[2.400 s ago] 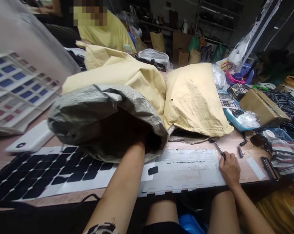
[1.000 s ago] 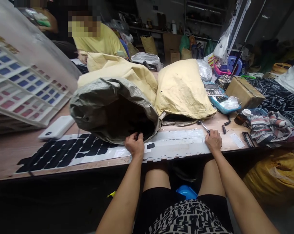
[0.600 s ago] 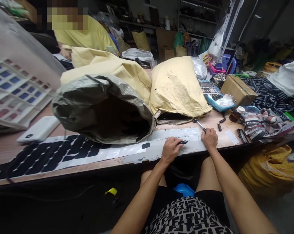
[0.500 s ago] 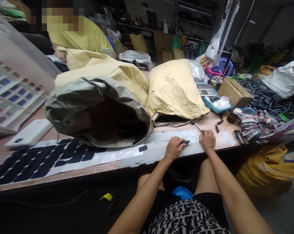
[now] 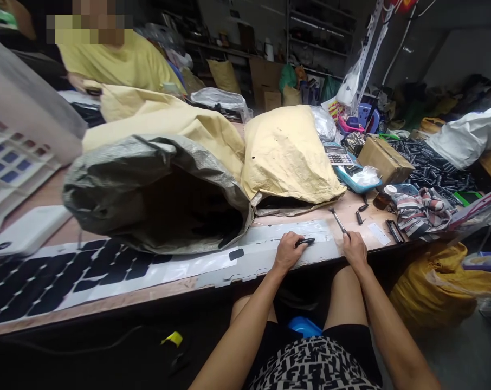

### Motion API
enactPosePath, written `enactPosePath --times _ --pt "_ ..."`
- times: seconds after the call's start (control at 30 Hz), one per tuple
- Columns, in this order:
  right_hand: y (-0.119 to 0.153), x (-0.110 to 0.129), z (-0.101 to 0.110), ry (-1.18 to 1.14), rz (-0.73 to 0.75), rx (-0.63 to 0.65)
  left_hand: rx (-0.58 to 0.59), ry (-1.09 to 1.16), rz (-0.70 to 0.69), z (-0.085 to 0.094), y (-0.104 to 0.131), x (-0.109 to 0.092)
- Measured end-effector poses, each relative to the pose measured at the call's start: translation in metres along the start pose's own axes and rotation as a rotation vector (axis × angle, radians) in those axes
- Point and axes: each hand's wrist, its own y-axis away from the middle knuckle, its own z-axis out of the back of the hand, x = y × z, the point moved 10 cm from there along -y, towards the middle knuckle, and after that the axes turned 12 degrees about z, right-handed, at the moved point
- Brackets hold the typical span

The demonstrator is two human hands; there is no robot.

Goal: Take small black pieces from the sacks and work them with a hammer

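My left hand [image 5: 288,251] is closed around a short black part [image 5: 305,242], which sticks out to the right just over the grey-white board [image 5: 253,250] on the table. My right hand [image 5: 355,249], wrapped round the handle end, grips a small metal-shafted hammer [image 5: 340,223]. Its dark head points up and left, apart from the black part. Several black pieces lie beyond my right hand, among them a dark clip-like piece [image 5: 394,231]. Behind the board, a yellow sack [image 5: 288,154] and a grey-lined open sack [image 5: 107,189] rest on the table; the open one's inside is dark.
Left are a white plastic crate [image 5: 10,168] and a sheet with black cells [image 5: 38,281]. Right are a brown bottle [image 5: 382,200], a striped cloth [image 5: 420,211], a cardboard box [image 5: 386,161] and a heap of black parts [image 5: 428,162]. A person in yellow [image 5: 119,67] is across the table.
My right hand and the hammer have shifted right, away from my left hand. My left hand still holds the black part. The view has turned slightly.
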Motion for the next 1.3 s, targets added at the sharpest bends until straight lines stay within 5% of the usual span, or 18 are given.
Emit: enactPosePath --times 0.2,0.33,1.03,1.3 --pt "0.08 0.025 -0.009 -0.411 0.151 -0.003 -0.056 -0.103 -0.016 0.0 0.008 -0.004" --pt "0.098 0.048 -0.015 -0.499 0.229 -0.043 -0.087 -0.165 -0.044 0.0 0.011 -0.008" --pt "0.096 0.072 -0.026 -0.481 0.357 -0.022 -0.113 -0.178 -0.042 -0.003 0.009 -0.007" --pt "0.034 0.032 -0.006 0.001 0.236 -0.111 -0.125 -0.219 -0.027 0.0 0.007 -0.011"
